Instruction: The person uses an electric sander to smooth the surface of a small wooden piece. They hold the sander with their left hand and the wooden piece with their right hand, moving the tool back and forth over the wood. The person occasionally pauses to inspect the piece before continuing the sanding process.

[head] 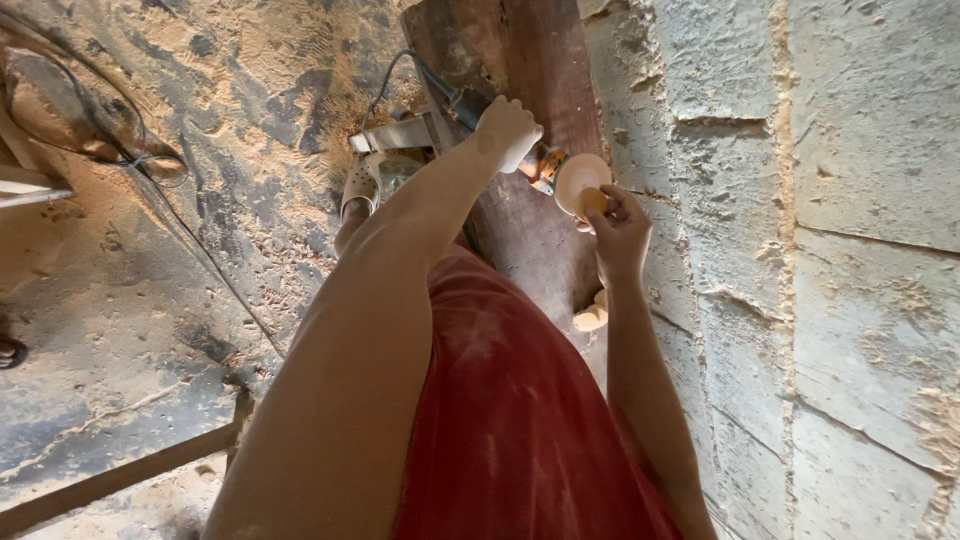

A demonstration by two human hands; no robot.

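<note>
1. The left hand [507,130] is closed around the body of a corded angle grinder [470,108], its grip wrapped tight on the tool's housing so that the head of the tool juts out past the knuckles toward the right.
2. The right hand [620,228] pinches the round sanding disc [580,182] at the grinder's head, with fingertips on a small yellow-orange piece [594,200] at the disc's middle; whether that piece is a nut, a pad or something else is too small to tell.
3. Judged from this, the step in hand is work on the disc itself, fitting or loosening it, not sanding: the disc faces up and away from the wood.
4. The next move would call for the left hand to hold the tool dead steady while the right fingers turn or press at the disc's centre.
5. Both arms are stretched out and downward from the body, the left forearm long and straight, the right bent in close by the block wall [830,200].
6. The grinder hangs just above a dark wooden plank [520,60] leaning near the wall; its cable [395,75] trails off over the sawdust-covered floor [150,280].
</note>
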